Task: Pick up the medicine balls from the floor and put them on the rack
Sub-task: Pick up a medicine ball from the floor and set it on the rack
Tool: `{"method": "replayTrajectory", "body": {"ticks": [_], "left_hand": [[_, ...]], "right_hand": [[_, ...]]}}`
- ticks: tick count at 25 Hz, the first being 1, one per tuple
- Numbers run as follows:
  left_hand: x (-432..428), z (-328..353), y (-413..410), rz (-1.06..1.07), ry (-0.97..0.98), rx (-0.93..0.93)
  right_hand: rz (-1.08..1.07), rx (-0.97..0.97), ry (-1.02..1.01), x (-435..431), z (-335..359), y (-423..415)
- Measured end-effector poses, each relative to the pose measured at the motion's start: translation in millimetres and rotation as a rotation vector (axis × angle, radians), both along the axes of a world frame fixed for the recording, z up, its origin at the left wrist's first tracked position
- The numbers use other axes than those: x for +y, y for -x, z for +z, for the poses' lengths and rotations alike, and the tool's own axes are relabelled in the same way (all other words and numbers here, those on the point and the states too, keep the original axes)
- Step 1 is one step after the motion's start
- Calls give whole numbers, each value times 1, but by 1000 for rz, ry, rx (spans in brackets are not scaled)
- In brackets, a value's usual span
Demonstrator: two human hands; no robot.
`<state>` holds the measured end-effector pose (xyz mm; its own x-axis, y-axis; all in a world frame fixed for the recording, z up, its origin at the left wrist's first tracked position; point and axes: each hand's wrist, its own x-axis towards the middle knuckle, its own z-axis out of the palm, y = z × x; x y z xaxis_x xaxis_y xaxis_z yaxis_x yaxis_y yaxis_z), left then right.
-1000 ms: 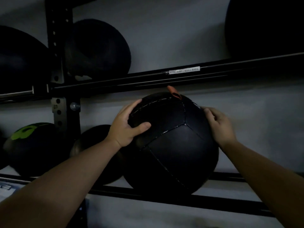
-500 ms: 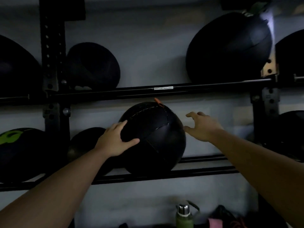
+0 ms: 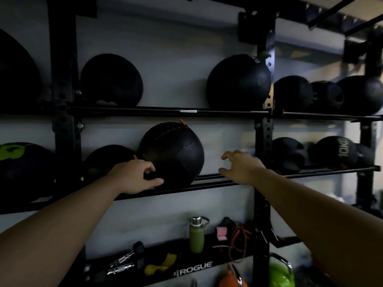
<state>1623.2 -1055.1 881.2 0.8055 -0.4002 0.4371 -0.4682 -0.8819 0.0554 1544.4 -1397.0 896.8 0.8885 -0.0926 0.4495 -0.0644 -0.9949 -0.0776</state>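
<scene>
A large black medicine ball (image 3: 176,150) with an orange tab on top rests on the middle rails of the black wall rack (image 3: 217,182). My left hand (image 3: 132,175) lies against the ball's lower left side, fingers curled on its surface and thumb under it. To the right of the ball my right hand (image 3: 240,165) hovers apart from it, fingers spread, holding nothing. A smaller black ball (image 3: 107,160) sits just left of the large one, partly hidden behind my left hand.
More black balls fill the upper rail (image 3: 238,81) and the right bays, one marked 10kg (image 3: 335,152). A ball with green print (image 3: 18,164) sits at far left. On the low shelf stand a green bottle (image 3: 196,235), bands and a rope; kettlebells (image 3: 279,274) below.
The view has pulled back from the rack. My right hand came off the ball and moved right; my left hand slid down to the ball's lower left side. The ball stays on the rails.
</scene>
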Motion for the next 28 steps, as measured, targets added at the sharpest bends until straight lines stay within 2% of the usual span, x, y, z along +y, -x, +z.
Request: {"method": "replayTrajectory", "body": {"ticks": [6,9,14,22,28], "left_hand": [[5,33,146,-60,-56,-166],[5,29,218,-58,-28,-137],[-33,14,328,-125,-148,-95],[-31,8,437,-300,-105,-86],[25,-34,505,-472,-62,-31]], "right_hand": [[49,-76,5,26,24,137],[94,-59,-31,35,11,204],[88,10,-92,29,-7,325],[-117,-42,-43,42,-24,503],[-225,24,-84,115,-61,591]]}}
